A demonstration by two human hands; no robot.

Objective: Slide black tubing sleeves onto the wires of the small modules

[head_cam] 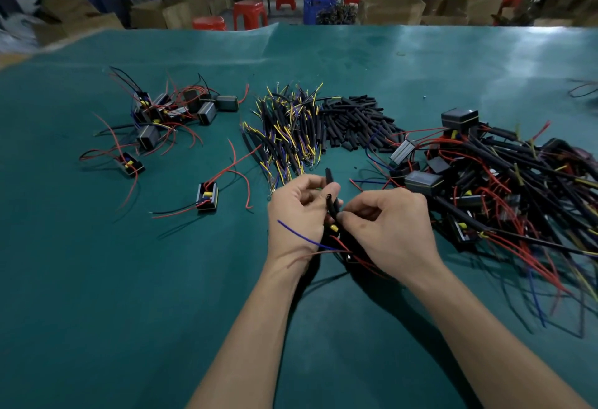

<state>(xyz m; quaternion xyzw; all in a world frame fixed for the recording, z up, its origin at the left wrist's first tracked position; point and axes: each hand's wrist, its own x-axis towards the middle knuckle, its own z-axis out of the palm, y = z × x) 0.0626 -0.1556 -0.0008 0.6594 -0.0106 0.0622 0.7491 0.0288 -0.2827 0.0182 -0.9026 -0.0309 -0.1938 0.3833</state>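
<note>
My left hand [299, 214] pinches a black tubing sleeve [332, 196] between thumb and fingers. My right hand [391, 219] pinches the same sleeve lower down, at its base. Under both hands a small black module [348, 255] hangs, mostly hidden, with a yellow part, red wires and a blue wire [301, 235] trailing left across my left wrist. Loose black sleeves [352, 122] lie in a pile at the table's middle. One module [207, 196] with red and black wires lies to the left of my hands.
Green mat [129, 279] covers the table. A cluster of modules [171, 114] sits far left. Sleeved yellow and blue wires [288, 137] lie heaped at centre. A big tangle of modules with sleeves [492, 188] fills the right. Cardboard boxes and red stools [249, 14] stand beyond.
</note>
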